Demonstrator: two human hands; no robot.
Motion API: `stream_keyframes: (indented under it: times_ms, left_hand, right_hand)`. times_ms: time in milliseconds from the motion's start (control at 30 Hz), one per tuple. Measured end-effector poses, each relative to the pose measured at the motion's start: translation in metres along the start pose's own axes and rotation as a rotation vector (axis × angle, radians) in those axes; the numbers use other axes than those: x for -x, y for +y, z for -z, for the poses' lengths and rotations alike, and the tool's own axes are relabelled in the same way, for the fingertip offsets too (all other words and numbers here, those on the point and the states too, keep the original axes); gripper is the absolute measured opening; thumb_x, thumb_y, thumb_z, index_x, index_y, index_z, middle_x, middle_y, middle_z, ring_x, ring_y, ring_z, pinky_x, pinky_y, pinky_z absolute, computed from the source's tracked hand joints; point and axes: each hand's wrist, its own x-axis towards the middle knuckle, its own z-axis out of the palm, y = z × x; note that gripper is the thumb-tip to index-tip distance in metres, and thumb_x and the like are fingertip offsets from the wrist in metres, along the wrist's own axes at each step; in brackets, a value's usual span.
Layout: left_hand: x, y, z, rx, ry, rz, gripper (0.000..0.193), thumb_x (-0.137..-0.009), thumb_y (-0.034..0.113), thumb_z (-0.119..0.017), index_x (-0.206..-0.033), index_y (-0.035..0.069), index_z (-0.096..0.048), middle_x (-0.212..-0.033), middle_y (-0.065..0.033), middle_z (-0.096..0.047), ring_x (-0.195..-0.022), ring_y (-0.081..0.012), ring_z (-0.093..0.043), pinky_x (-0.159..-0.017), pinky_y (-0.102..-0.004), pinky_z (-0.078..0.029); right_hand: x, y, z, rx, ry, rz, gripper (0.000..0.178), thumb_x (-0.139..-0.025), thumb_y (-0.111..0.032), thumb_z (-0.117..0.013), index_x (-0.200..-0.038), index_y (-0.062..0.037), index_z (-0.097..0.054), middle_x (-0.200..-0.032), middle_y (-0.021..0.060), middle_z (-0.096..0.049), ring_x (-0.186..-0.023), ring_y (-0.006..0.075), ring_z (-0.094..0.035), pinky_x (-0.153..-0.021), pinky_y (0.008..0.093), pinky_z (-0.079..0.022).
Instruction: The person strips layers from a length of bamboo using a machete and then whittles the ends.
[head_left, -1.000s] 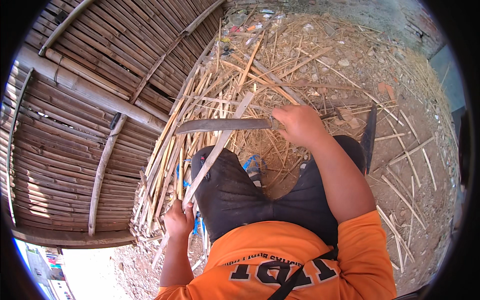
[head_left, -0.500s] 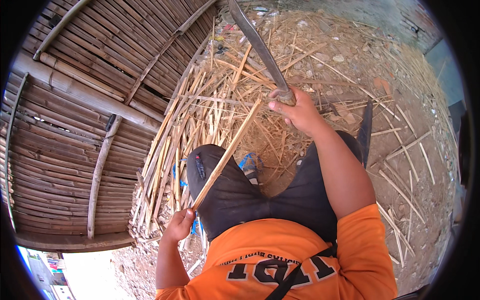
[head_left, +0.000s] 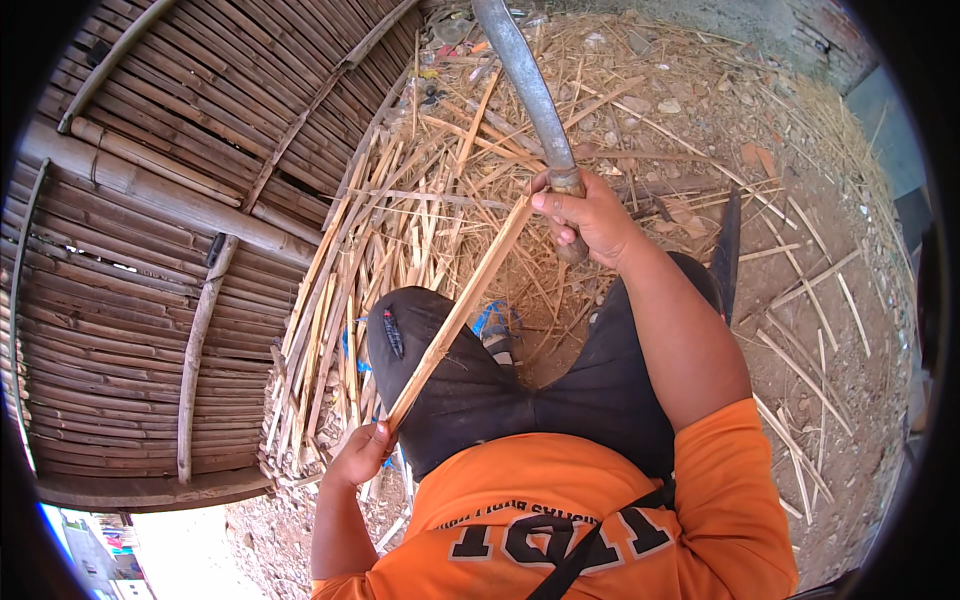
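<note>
Straw-coloured and fibrous, a long narrow split strip of bamboo or wood slants over the person's left thigh, its lower end at the left hand and its upper end up by the right. The left hand is closed on that lower end, thumb laid along it, just beside the dark grey trousers. The right hand is wrapped around the round brown handle of a curved grey metal machete, whose blade points away from the body toward the far edge of the view. The strip's upper end meets the thumb and fingertips of that same hand; whether they pinch it too, I cannot tell.

Left of the knees lies a dense heap of pale split strips, alongside a large brown panel of bamboo slats crossed by thicker poles. Something bright blue lies by the foot between the knees. Near the right knee is a dark, long, pointed flat object. More thin pale sticks are scattered over the brown earth ground at right. An orange short-sleeved shirt with a black strap covers the torso.
</note>
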Motion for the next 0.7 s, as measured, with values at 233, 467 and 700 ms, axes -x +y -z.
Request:
stream_keyframes:
  times_ms: [233, 467, 700]
  left_hand:
    - [0.001, 0.013, -0.002, 0.03, -0.068, 0.05, 0.073, -0.088, 0.083, -0.04, -0.071, 0.012, -0.044, -0.062, 0.0043, -0.033, -0.054, -0.0098, -0.028, -0.05, -0.0268, -0.025]
    - [-0.001, 0.004, 0.0, 0.097, -0.148, 0.107, 0.066, -0.098, 0.071, -0.037, -0.076, 0.01, -0.048, -0.065, 0.0017, -0.04, -0.057, -0.0115, -0.034, -0.054, -0.0275, -0.031]
    - [-0.001, 0.006, -0.008, 0.072, -0.121, 0.116, 0.069, -0.098, 0.072, -0.035, -0.071, 0.01, -0.048, -0.062, 0.0007, -0.041, -0.056, -0.0122, -0.036, -0.053, -0.0281, -0.032]
  right_hand:
    - [-0.002, 0.003, 0.002, -0.139, -0.024, -0.007, 0.019, -0.09, -0.01, -0.071, -0.103, -0.0078, -0.057, -0.072, -0.0027, -0.052, -0.052, 0.0059, -0.047, -0.051, 0.0246, -0.04]
    - [-0.003, 0.004, 0.0, -0.133, 0.009, 0.038, 0.017, -0.09, -0.01, -0.071, -0.098, -0.0077, -0.057, -0.07, -0.003, -0.052, -0.052, 0.0055, -0.046, -0.052, 0.0241, -0.039]
    - [-0.005, 0.01, -0.002, -0.047, 0.098, 0.094, 0.017, -0.091, -0.008, -0.07, -0.1, -0.0091, -0.055, -0.071, -0.0029, -0.052, -0.053, 0.006, -0.047, -0.052, 0.025, -0.04]
